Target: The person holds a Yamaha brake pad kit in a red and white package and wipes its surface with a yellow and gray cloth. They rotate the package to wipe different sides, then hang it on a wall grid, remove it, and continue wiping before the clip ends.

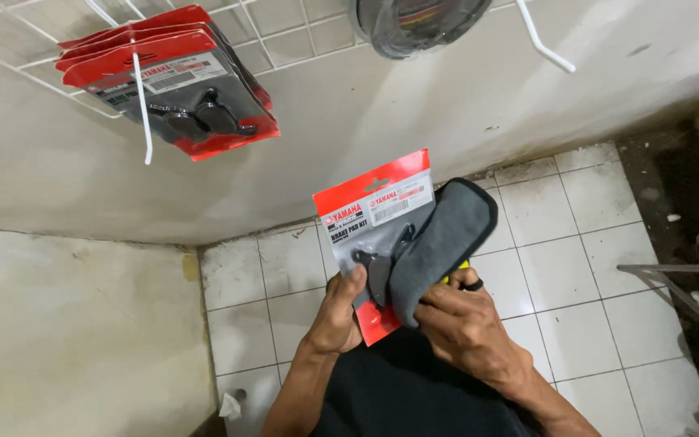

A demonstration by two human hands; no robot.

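The left hand (337, 311) pinches 1 red-and-grey blister pack (374, 222) by its lower edge, thumb across the front. Just right of that grip, the right hand (467, 328) closes on 1 grey cloth (442, 239) pressed against the pack. Above-left, several similar packs (175, 81) hang on 1 white hook (143, 109).

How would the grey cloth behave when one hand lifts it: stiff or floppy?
Probably floppy: the grey cloth drapes in a soft fold over the red blister pack. Likely light and not slippery; the right hand pinches it with fingertips only.
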